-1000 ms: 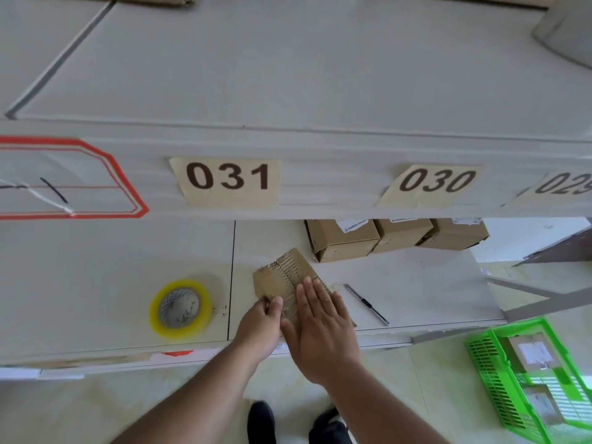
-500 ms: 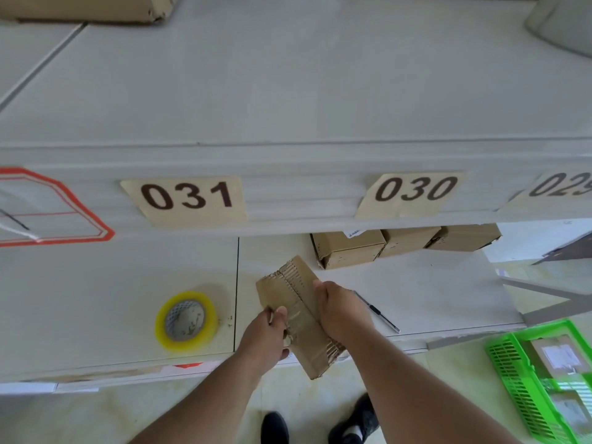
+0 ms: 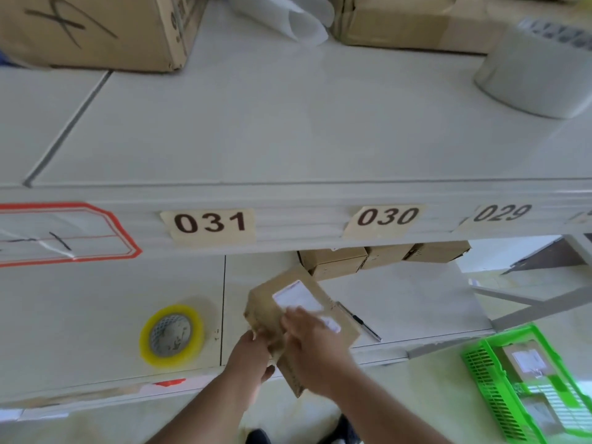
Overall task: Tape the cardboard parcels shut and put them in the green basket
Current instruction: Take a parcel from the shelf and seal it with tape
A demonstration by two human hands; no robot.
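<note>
over the lower shelf's [image 3: 416,312] front edge, both hands grip a tilted cardboard parcel [image 3: 288,315]: left hand [image 3: 253,350] curled under its near-left corner, right hand [image 3: 315,344] wrapped over its labelled top.

Two bare forearms come up from the bottom edge of the head view, with no sleeves, cuffs, watch or bands showing along their visible length. The left hand [image 3: 253,350] and the right hand [image 3: 312,344] wear no gloves, and no rings can be made out; both are slightly blurred. Below, between the forearms, show the toes of two dark shoes [image 3: 259,437], black or near black, their detail too blurred to tell.
</note>
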